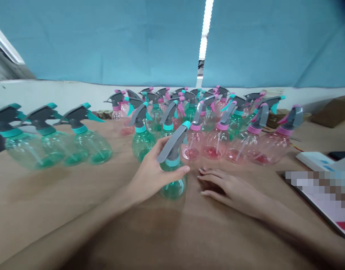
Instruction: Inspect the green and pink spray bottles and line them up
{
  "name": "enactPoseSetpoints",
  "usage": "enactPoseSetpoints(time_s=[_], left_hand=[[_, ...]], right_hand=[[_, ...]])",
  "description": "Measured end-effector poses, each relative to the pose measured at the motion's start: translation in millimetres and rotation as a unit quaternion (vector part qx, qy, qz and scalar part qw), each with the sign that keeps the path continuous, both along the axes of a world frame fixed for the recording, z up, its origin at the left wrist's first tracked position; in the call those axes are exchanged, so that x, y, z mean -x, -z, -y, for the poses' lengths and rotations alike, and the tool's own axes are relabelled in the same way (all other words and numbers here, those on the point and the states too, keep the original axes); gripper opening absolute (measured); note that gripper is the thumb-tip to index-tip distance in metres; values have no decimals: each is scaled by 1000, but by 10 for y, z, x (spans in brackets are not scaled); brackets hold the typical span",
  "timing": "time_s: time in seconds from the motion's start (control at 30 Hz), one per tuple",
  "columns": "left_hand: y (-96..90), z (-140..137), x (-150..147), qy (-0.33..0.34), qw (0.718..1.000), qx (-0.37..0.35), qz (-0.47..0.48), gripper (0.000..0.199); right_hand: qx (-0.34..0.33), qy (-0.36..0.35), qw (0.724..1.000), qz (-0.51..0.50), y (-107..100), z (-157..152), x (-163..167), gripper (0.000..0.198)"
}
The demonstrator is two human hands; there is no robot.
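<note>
My left hand [151, 174] is wrapped round a green spray bottle [173, 187] with a grey head and a turquoise collar, upright at the middle of the table. To its right, my right hand [225, 185] rests low over the tabletop, fingers apart and holding nothing. Just beyond it stand several pink spray bottles, among them a pink bottle [214, 148]. Behind my left hand is another green bottle [141, 142]. At the left, a row of three green bottles [96, 150] faces right.
More green and pink spray bottles [158, 112] crowd the back of the wooden table [127, 240]. On the right lie a white device [315, 159], a dark object [341, 155] and a flat panel, partly blurred out. A cardboard box [332, 112] stands behind them. Blue sheeting [118, 45] hangs over the wall.
</note>
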State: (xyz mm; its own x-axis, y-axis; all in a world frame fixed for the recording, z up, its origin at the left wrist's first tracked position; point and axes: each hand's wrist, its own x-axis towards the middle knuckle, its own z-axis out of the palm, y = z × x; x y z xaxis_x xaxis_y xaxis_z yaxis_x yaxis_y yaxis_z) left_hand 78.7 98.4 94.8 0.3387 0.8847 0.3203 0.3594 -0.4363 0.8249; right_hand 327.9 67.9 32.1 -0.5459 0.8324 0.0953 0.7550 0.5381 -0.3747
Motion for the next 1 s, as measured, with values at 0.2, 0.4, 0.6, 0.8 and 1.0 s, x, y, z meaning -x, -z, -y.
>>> enactPoseSetpoints(time_s=[0.2, 0.4, 0.6, 0.8, 1.0], left_hand=[[101, 144, 112, -63, 998, 2, -16, 28], [45, 315, 545, -130, 980, -89, -122, 30], [2, 223, 1157, -278, 938, -80, -188, 37], [-207, -69, 1338, -283, 943, -31, -174, 35], [-209, -322, 1369, -233, 962, -27, -139, 36]], right_hand=[[-24, 9, 1000, -10, -287, -151, 238, 34], [-47, 36, 994, -90, -518, -359, 664, 30], [-66, 50, 982, -170, -603, -650, 1136, 33], [1, 99, 973, -206, -657, -799, 1526, 60], [76, 126, 965, -217, -691, -957, 1753, 80]])
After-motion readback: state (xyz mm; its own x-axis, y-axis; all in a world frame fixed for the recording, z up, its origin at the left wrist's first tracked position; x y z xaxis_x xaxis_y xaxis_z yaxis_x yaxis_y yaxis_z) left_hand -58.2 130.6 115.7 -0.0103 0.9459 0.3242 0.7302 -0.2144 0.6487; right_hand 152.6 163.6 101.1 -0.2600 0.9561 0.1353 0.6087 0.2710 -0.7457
